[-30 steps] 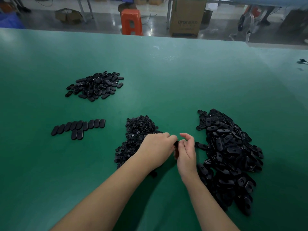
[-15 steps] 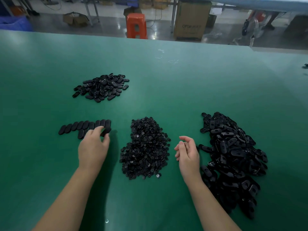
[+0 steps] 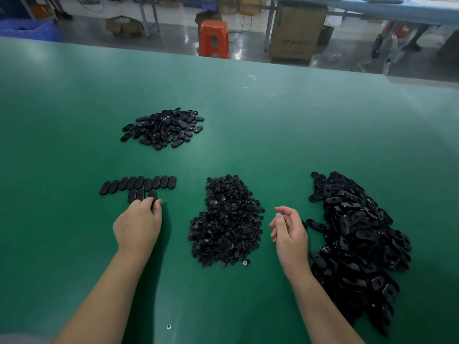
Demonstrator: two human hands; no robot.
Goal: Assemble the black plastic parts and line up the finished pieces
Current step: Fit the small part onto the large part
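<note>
You work over a plain deep-green table [image 3: 273, 135], its far part paled by a whitish sheen. Every part on it is black: the glossy oval pieces heaped at your eleven o'clock [image 3: 164, 127], the matt ovals in the row [image 3: 139, 182] at ten o'clock, the mound of small round parts [image 3: 227, 219] at twelve, and the large shiny pile [image 3: 357, 234] at two o'clock. Two stray small parts show a pale, silvery centre: one at the mound's near edge [image 3: 245, 262], one closer to you [image 3: 168, 326]. Beyond the table you see a bright orange stool [image 3: 214, 37], a brown cardboard box [image 3: 295, 33] with dark lettering, and a blue crate [image 3: 29, 29] at far left.
</note>
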